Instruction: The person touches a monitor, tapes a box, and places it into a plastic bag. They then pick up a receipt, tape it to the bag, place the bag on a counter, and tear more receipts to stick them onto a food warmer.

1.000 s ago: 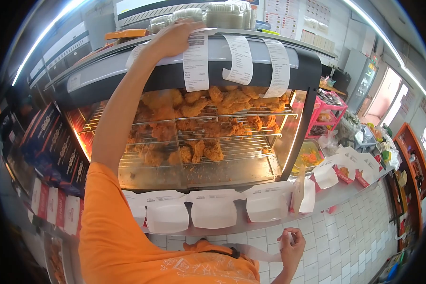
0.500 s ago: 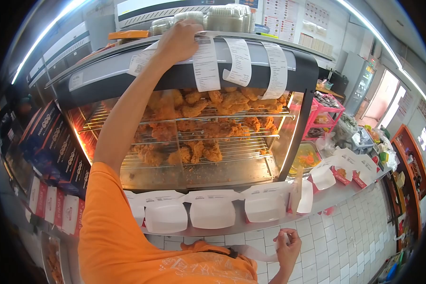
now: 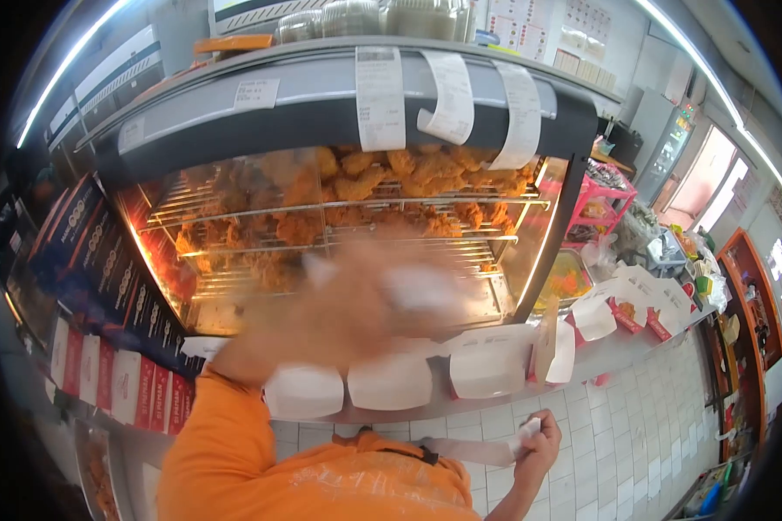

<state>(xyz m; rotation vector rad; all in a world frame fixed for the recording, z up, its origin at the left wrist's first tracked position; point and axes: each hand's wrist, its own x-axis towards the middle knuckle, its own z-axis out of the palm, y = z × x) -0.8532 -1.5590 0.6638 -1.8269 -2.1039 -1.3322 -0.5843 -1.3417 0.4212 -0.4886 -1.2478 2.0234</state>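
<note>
My left hand (image 3: pixel 347 308) is a blur in front of the glass of the warming cabinet (image 3: pixel 321 122), below its top shelf. A pale patch shows at its fingers, but the blur hides what it is. My right hand (image 3: pixel 540 445) is low by my orange shirt, closed on a long white receipt strip (image 3: pixel 478 451). Three receipts (image 3: pixel 380 95) hang from the cabinet's top edge. Fried chicken pieces (image 3: pixel 408 187) lie on wire racks inside.
Open white food boxes (image 3: pixel 487 369) line the steel ledge (image 3: pixel 617 352) under the cabinet. Red and dark cartons (image 3: pixel 113 278) stand stacked at the left. A pink basket (image 3: pixel 604 204) and more boxes sit at the right, above a white tiled floor.
My left hand has left the top of the cabinet and swung down in front of the glass. The receipt it was pressing now hangs free. My right hand has barely moved.
</note>
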